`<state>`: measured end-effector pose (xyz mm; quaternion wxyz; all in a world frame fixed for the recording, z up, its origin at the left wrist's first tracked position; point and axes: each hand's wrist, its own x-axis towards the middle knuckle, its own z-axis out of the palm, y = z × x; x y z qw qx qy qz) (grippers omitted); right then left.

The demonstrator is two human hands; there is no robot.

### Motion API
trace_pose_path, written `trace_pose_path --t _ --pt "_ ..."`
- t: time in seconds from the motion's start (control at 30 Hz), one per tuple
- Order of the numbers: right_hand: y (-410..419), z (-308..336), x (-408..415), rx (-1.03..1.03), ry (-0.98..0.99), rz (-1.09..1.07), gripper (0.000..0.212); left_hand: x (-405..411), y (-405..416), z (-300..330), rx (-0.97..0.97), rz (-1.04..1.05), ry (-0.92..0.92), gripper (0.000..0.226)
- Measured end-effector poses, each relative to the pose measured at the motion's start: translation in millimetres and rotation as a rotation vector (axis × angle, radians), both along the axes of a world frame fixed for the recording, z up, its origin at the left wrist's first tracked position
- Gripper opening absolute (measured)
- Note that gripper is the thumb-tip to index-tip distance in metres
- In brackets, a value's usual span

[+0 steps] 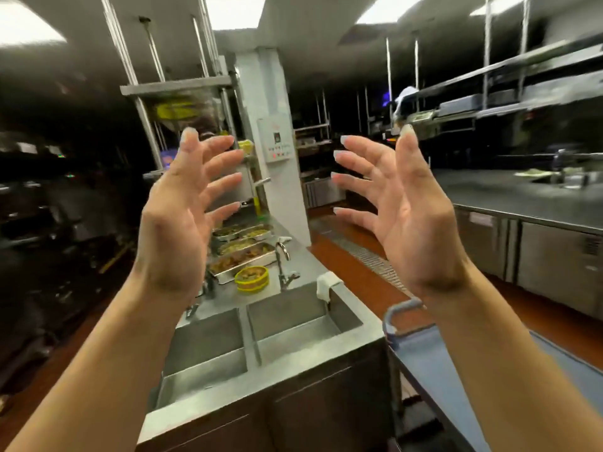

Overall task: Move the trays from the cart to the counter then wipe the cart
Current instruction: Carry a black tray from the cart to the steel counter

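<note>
Left hand (182, 216): raised, palm inward, fingers spread and slightly curled, holding nothing. Food trays (243, 256): steel, filled, on the counter (303, 256) behind the double sink (257, 347), below and beyond the left fingertips, apart from them. Right hand (408, 216): raised, fingers spread, holding nothing. Cart (456, 363): blue top, grey handle, below the right wrist, untouched.

cart (456, 363) blue | bowl (252, 278) yellow | floor (352, 256) red-brown | cloth (327, 283) white
</note>
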<state>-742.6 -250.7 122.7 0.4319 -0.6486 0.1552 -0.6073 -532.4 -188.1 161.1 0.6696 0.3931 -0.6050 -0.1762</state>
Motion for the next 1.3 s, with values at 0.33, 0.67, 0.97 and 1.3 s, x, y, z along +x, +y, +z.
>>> trace_pose_path --t 0.33,0.67,0.97,1.3 --pt "-80 -99 -68 0.296 0.041 -0.475 0.071 -79 -178 -93 0.245 -0.409 -0.018 0.067" --pt "-154 -236 -22 0.667 -0.011 -0.847 0.065 -75 -338 -240 0.602 -0.735 -0.026 0.058" --pt "-209 -401 38 0.952 -0.151 -0.962 0.092 -73 -429 -422 0.913 -0.868 -0.084 0.054" --pt "-173 -581 19 1.235 -0.388 -1.106 0.056 -95 -418 -619 1.2 -0.936 -0.261 0.045"
